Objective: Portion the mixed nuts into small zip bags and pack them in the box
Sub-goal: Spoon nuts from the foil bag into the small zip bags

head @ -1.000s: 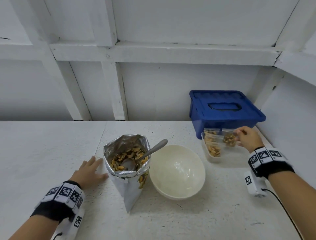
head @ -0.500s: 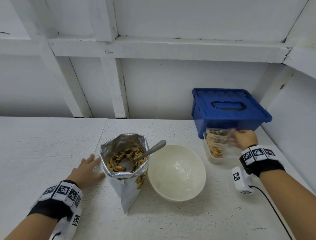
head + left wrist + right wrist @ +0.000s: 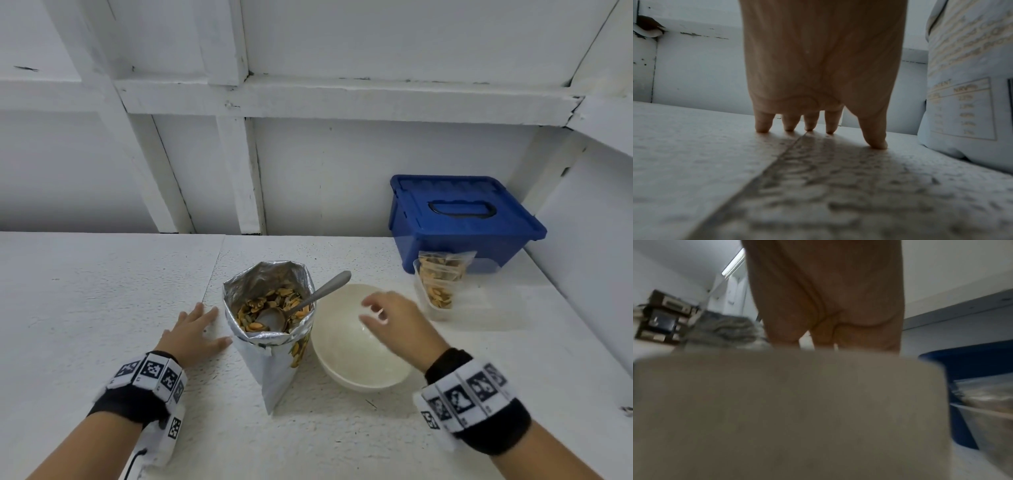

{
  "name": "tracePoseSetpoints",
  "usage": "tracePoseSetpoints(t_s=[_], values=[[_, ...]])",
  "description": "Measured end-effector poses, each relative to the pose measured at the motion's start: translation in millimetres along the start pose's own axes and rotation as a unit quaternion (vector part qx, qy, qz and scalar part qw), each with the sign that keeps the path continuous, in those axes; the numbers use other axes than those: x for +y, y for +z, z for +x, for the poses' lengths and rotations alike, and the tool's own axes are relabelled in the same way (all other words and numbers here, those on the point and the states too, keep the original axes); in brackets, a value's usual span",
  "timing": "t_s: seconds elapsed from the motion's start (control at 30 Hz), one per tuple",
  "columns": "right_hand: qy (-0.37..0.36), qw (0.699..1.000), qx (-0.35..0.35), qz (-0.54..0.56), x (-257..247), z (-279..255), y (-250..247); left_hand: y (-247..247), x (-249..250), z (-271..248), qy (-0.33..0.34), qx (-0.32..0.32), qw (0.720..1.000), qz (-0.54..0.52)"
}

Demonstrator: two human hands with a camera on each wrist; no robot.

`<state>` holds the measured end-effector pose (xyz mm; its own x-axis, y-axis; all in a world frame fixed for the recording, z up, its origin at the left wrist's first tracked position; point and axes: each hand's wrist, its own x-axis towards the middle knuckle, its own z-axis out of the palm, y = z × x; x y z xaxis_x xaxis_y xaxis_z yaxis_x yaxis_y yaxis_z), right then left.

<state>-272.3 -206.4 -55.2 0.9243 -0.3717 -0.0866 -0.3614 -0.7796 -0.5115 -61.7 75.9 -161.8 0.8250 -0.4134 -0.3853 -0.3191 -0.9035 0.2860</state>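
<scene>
Where the head view looks down, the left hand [image 3: 191, 334] is laid flat, fingers spread, beside the nut bag [image 3: 270, 329]; the right hand [image 3: 394, 322] is held loosely open, empty, over the bowl [image 3: 359, 370]; filled zip bags [image 3: 440, 279] are stood in a clear tub before the closed blue box [image 3: 459, 219]. Left wrist view: fingertips [image 3: 762, 128] are pressed on the table [image 3: 694, 162]. Right wrist view: fingers are hidden behind the bowl rim.

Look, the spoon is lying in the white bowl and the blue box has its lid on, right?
Not quite. The spoon is not in the white bowl. It stands in the open foil bag of nuts, its handle leaning out towards the bowl, which holds nothing I can see. The head view shows this. The blue box does have its lid on.
</scene>
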Motion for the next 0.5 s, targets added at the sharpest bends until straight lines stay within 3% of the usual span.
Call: tracePoseSetpoints(t_s=[0.07,0.13,0.2,0.33,0.5], values=[[0.028,0.986,-0.132,-0.095,0,3,20,-2,3,-4,-0.001,0.002,1.000,0.001],[0.059,0.961,-0.197,-0.183,2,6,32,-5,7,-8,-0.005,-0.001,1.000,0.003],[0.062,0.956,-0.181,-0.221,3,7,39,-8,10,-11,-0.006,0.000,1.000,0.008],[0.040,0.981,-0.073,-0.174,3,8,40,-9,12,-14,-0.007,-0.002,1.000,0.012],[0.069,0.992,-0.079,-0.075,-2,4,24,-10,13,-15,-0.008,0.000,1.000,0.025]])
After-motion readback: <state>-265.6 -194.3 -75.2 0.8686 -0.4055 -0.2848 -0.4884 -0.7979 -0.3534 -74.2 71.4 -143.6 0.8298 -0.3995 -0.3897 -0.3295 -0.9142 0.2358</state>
